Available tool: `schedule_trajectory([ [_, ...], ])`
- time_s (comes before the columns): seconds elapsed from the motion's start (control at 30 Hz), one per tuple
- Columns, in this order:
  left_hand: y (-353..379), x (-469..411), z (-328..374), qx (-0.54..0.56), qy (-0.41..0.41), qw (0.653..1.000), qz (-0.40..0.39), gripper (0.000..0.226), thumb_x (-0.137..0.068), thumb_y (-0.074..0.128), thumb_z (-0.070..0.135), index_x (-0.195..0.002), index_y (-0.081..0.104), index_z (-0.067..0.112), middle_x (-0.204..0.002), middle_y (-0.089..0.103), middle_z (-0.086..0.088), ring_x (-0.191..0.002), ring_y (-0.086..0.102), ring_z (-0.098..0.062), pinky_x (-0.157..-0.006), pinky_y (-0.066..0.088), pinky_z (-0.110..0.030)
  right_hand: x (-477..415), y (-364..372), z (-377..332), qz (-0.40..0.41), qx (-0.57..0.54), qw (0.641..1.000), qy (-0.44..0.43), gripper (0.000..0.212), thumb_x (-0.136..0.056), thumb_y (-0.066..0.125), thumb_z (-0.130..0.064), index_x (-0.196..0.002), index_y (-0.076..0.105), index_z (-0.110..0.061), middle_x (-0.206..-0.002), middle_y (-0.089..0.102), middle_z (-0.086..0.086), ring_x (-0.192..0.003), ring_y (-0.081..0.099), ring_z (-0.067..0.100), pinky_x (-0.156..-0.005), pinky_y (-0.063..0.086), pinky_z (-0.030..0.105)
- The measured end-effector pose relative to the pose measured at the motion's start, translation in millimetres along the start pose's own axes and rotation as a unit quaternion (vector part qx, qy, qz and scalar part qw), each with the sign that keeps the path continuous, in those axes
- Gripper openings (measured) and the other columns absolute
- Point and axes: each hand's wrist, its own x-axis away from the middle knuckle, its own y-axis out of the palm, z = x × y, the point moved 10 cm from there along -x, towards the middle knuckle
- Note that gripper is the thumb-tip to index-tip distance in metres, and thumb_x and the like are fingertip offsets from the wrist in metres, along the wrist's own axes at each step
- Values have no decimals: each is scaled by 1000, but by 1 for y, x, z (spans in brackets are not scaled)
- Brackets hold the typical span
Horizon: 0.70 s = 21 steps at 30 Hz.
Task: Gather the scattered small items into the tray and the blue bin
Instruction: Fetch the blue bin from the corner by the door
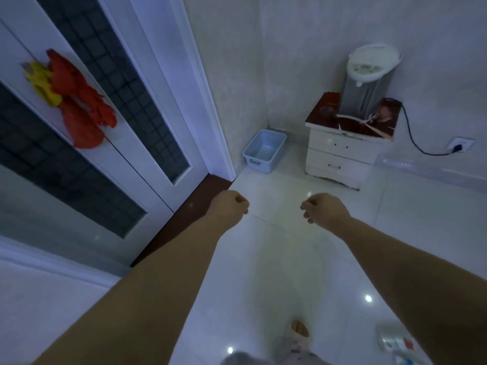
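blue bin [261,164] at 12 o'clock looks light, stiff plastic, so we'd grab the rim handle | left hand [232,206] and right hand [324,209] both fisted, nothing visibly held

Left forearm [163,275] and right forearm [395,262] are bare, with a tan slipper [300,330] and patterned trousers [291,350].

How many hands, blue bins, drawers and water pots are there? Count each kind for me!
Hands: 2, the left hand and the right hand
Blue bin: 1
Drawers: 2, the top drawer and the bottom drawer
Electric water pot: 1
Total: 6
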Motion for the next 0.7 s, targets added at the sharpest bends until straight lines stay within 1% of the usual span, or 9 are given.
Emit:
schedule_trajectory([
  [0.07, -14, -37, 8, 22, -8, 1000, 7, 12, -93, 56, 15, -89, 63, 7, -90, 69, -5, -75, 58, -12, -63, 47, -23, -34, -9, -18, 4, 5, 1000, -4, 27, -93, 52, -22, -94, 72, -3, -91, 74, 12, -76, 67, 23, -79, 52, 32],
  [0.17, -33, -94, 21, 24, -11, 1000, 17, 12, -94, 53, 11, -90, 62, 4, -88, 66, -4, -68, 55, -5, -51, 44, -10, -91, -17, -42, 10, 9, 1000, 1, 27, -93, 52, -24, -92, 73, -6, -90, 74, 10, -82, 70, 24, -85, 54, 37],
  [0.23, -41, -137, 26, 30, -16, 999, 17, 12, -95, 50, 8, -90, 60, 4, -85, 64, -3, -67, 54, -4, -43, 39, -2, -128, -18, -56, 9, 4, 1000, 3, 26, -93, 53, -25, -94, 72, -7, -91, 74, 9, -82, 69, 23, -83, 54, 36],
  [0.27, -44, -156, 28, 27, -14, 999, 15, 13, -95, 50, 8, -91, 61, 5, -87, 65, -4, -70, 56, -7, -44, 39, -3, -145, -18, -63, 12, -3, 1000, 6, 26, -93, 53, -24, -95, 72, -7, -91, 74, 10, -80, 69, 23, -81, 54, 34],
  [0.37, -56, -223, 41, -12, 7, 1000, -2, 16, -95, 51, 12, -96, 65, 4, -98, 69, -10, -80, 58, -13, -54, 42, -13, -203, -21, -87, 29, -30, 999, 16, 25, -94, 52, -22, -95, 71, -6, -92, 72, 11, -78, 66, 21, -77, 53, 32],
  [0.47, -68, -304, 48, -33, 17, 999, -33, 16, -93, 55, 13, -100, 67, 5, -102, 70, -11, -84, 59, -16, -70, 45, -22, -273, -20, -107, 48, -28, 998, 44, 26, -94, 51, -24, -93, 72, -9, -91, 73, 9, -86, 69, 25, -86, 56, 40],
  [0.53, -73, -338, 51, -39, 19, 998, -46, 16, -92, 58, 13, -102, 69, 6, -102, 71, -10, -84, 60, -16, -75, 47, -23, -299, -17, -112, 57, -25, 996, 67, 26, -93, 51, -24, -93, 72, -8, -91, 73, 10, -87, 69, 26, -88, 55, 42],
  [0.63, -84, -398, 54, -41, 16, 997, -65, 16, -91, 59, 12, -100, 70, 5, -103, 72, -11, -91, 65, -22, -83, 50, -26, -350, -3, -117, 45, -69, 991, 104, 25, -94, 52, -21, -93, 71, -5, -89, 72, 11, -79, 68, 24, -82, 54, 36],
  [0.7, -86, -432, 52, -42, 6, 996, -76, 15, -92, 57, 12, -98, 69, 4, -103, 72, -12, -91, 66, -23, -85, 51, -27, -376, 5, -122, 31, -73, 990, 120, 24, -93, 52, -21, -92, 71, -5, -90, 73, 12, -80, 69, 26, -83, 54, 37],
])
